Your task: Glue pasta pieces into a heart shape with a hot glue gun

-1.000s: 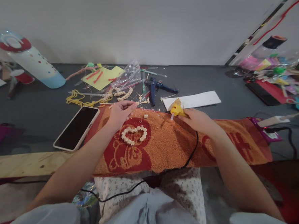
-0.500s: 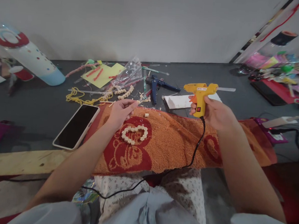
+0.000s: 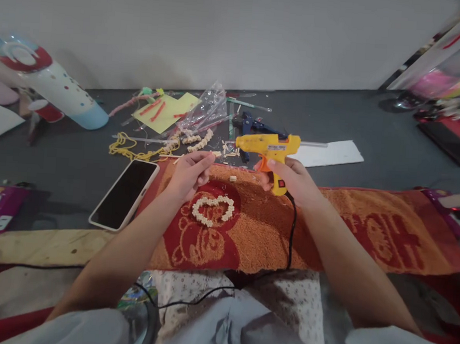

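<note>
My right hand [image 3: 288, 178] grips a yellow hot glue gun [image 3: 270, 146] by its handle, fingers by the orange trigger. The gun's nozzle points left, toward my left hand [image 3: 193, 172]. Thumb and forefinger of that hand pinch a small pale stick piece [image 3: 216, 154], apart from the nozzle. Below lies a heart-shaped outline of small pale pieces [image 3: 213, 211] on an orange and red towel [image 3: 265, 231]. One short pale bundle [image 3: 233, 178] rests near the towel's far edge.
A phone [image 3: 125, 194] lies left of the towel. Behind are yellow string [image 3: 124, 147], yellow paper [image 3: 167, 111], clear plastic wrap [image 3: 210, 106] and a dark blue tool [image 3: 248, 124]. A white strip [image 3: 332, 153] lies right. The gun's black cord [image 3: 292, 233] crosses the towel.
My right hand has brought the glue gun left, nearer to my left hand. The left hand keeps its pinch. The view has shifted slightly.
</note>
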The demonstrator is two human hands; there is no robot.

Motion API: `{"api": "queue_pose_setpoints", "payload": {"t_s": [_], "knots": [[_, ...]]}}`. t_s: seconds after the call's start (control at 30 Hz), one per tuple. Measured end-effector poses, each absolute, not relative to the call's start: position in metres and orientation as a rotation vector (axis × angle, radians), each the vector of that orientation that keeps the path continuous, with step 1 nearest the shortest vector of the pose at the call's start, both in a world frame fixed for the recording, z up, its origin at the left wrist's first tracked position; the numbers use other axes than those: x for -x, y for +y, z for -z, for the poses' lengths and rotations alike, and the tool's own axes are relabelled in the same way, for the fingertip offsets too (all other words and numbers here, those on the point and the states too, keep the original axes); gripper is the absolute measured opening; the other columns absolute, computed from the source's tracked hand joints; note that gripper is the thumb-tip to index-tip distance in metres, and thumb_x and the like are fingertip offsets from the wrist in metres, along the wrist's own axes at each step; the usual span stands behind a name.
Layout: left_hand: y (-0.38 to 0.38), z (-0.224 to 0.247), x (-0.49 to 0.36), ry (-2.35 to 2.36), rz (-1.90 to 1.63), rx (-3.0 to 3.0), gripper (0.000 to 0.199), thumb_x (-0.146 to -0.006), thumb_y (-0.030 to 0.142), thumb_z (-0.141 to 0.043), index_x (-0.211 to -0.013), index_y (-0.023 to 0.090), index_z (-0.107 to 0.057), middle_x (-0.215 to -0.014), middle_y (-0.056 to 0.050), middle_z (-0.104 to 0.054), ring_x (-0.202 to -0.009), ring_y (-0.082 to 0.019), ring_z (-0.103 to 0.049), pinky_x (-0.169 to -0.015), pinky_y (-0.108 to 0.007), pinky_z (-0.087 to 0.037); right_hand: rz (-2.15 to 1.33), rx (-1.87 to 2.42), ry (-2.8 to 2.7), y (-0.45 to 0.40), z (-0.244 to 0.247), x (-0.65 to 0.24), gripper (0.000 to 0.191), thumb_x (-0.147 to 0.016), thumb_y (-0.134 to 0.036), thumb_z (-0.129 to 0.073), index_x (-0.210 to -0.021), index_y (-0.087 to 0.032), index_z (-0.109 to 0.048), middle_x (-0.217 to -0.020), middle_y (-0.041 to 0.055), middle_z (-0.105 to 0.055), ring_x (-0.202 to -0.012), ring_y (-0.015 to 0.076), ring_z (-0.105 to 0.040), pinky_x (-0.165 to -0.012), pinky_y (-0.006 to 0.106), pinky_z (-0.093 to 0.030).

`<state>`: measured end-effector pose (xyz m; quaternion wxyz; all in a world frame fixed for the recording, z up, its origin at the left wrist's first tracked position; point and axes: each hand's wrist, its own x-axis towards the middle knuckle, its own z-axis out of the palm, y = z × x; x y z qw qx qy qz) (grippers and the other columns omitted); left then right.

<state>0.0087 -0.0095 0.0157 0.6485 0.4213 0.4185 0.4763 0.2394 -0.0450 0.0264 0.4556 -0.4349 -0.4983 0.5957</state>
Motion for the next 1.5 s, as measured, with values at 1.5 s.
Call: {"api": "queue_pose_setpoints", "payload": {"t_s": [1.5], "knots": [[-0.011,-0.016,-0.009,0.939,-1.076,-0.978,0.037,-0.056,0.041,-0.088,-0.076,0.019,-0.066,-0.043,0.008,-0.049,-0.033,-0.002,-0.032,-0.035,-0.016,-0.021,-1.488,0.988,-1.39,-0.056,-0.018,-0.239,0.041,-0.079,-0.057,-0.068,-0.069,-0.018,-0.065,-0.059,-0.0014,-0.06,-0.053,0.0084,-0.056,-0.051,0.023,-0.047]]}}
